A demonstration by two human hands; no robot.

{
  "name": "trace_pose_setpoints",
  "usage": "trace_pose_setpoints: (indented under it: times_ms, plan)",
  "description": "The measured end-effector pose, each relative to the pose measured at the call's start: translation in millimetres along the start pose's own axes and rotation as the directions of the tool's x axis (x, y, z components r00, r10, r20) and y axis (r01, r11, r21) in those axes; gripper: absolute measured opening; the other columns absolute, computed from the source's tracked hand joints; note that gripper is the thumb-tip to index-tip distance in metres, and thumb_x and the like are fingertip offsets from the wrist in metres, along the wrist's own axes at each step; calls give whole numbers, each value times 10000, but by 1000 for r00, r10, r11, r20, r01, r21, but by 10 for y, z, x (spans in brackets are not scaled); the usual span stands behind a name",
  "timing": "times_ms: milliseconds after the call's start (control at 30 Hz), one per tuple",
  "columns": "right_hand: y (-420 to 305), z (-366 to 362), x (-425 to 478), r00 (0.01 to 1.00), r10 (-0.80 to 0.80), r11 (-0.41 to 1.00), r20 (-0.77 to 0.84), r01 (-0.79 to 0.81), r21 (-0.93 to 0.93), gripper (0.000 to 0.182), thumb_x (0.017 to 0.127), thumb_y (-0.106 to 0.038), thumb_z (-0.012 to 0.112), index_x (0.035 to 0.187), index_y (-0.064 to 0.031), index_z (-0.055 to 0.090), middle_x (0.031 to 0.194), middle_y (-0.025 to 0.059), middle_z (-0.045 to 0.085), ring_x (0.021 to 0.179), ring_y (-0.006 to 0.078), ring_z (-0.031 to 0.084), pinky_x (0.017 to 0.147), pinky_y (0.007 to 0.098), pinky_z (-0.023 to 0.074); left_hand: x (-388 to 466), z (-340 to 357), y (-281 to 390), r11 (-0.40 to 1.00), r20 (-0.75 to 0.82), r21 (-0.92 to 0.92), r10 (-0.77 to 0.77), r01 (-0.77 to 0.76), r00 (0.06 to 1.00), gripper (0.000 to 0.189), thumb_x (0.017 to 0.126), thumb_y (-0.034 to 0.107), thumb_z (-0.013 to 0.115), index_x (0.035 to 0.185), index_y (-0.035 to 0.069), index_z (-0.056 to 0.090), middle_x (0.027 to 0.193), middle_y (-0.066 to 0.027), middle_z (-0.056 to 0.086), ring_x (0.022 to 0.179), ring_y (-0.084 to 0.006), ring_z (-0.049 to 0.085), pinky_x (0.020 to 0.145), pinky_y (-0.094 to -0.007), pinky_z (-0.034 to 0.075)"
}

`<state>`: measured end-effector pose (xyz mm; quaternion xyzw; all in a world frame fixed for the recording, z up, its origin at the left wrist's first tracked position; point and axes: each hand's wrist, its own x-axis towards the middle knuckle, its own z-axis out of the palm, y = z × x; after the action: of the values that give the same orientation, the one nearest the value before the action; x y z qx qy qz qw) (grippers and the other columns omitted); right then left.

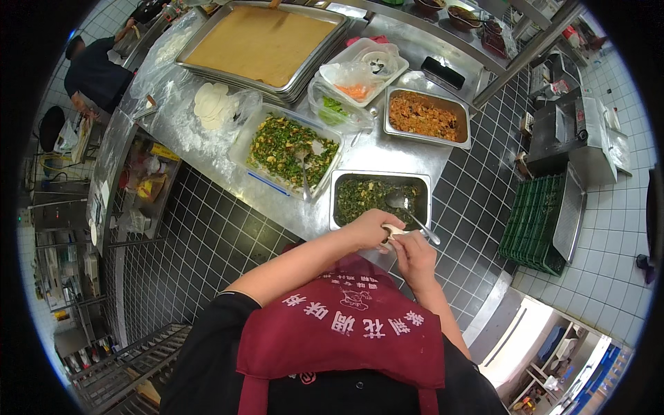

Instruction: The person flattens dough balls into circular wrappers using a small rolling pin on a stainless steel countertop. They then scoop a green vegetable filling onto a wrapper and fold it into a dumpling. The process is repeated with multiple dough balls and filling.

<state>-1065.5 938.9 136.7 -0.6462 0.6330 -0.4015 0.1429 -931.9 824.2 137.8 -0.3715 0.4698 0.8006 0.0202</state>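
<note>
Between both hands is a pale dough wrapper, folded around some dark green filling. My left hand holds its left side, and the fingers of my right hand pinch its edge from the right. Just beyond them stands a steel pan of chopped green filling, with a metal spoon resting over its near right rim. To the left is a clear plastic tub of chopped greens and egg, holding another spoon. A pile of round dough wrappers lies on the floured steel table.
Stacked trays carry a flat tan sheet at the back. A steel pan of reddish filling, a white plastic container with bagged carrot shreds and a black phone-like object stand farther right. Green crates are on the floor. A co-worker is at far left.
</note>
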Motion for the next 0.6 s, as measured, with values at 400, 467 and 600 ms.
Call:
trace_pose_setpoints:
  times_ms: [400,467,600]
  plan:
    - [-45,12,88,1000,-20,999,-15,21,34,97,769,-4,683,854,-20,639,764,91,585,629,217,588,532,302,464,-23,-37,41,948,-125,314,102,-58,987,415,843,-73,439,1245,-31,531,986,-116,625,678,-148,638,670,-282,581]
    - [-22,25,83,999,-33,999,-28,34,11,111,766,-7,684,862,-28,635,782,92,584,629,229,596,544,326,481,-72,-40,98,950,-123,310,89,-47,988,402,859,-54,459,1253,-18,529,1013,-117,625,754,-139,636,658,-270,570]
    - [-83,-29,141,988,82,987,-131,-62,149,104,771,12,672,864,-8,629,776,97,583,635,215,589,549,305,470,-181,-128,123,991,-56,-82,101,-105,993,337,968,171,461,1252,5,538,1071,-113,625,926,-138,610,705,-283,558]
